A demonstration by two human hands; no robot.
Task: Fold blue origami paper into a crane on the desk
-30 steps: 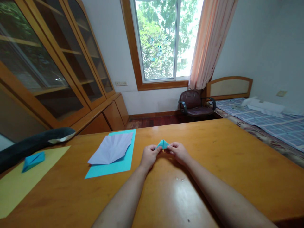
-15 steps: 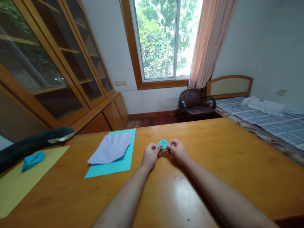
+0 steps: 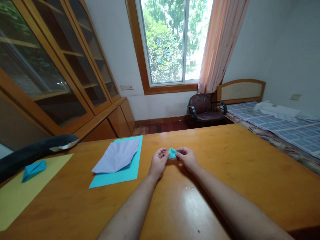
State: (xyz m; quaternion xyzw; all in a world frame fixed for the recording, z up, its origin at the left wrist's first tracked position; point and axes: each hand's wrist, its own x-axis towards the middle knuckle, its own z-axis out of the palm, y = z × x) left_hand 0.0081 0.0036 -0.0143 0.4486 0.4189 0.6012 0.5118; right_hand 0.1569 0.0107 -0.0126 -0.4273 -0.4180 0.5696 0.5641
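Note:
A small turquoise piece of folded paper (image 3: pixel 172 153), roughly triangular, is held between my two hands just above the wooden table (image 3: pixel 240 160). My left hand (image 3: pixel 159 162) is closed, its thumb at the paper's left edge and the other fingers curled. From the other side, my right hand (image 3: pixel 188 158) pinches the paper's right corner between thumb and fingers. The fingertips behind the paper are partly hidden.
A creased pale lilac sheet (image 3: pixel 117 155) lies on a turquoise sheet (image 3: pixel 125 178) left of my hands. Further left, a blue folded paper (image 3: pixel 34 170) rests on a yellow sheet (image 3: pixel 22 200), with a dark curved object (image 3: pixel 37 148) behind it.
The folded paper has turned slightly, and its left corner no longer reaches as far left. My left fingers have loosened and spread a little; the right hand has shifted slightly.

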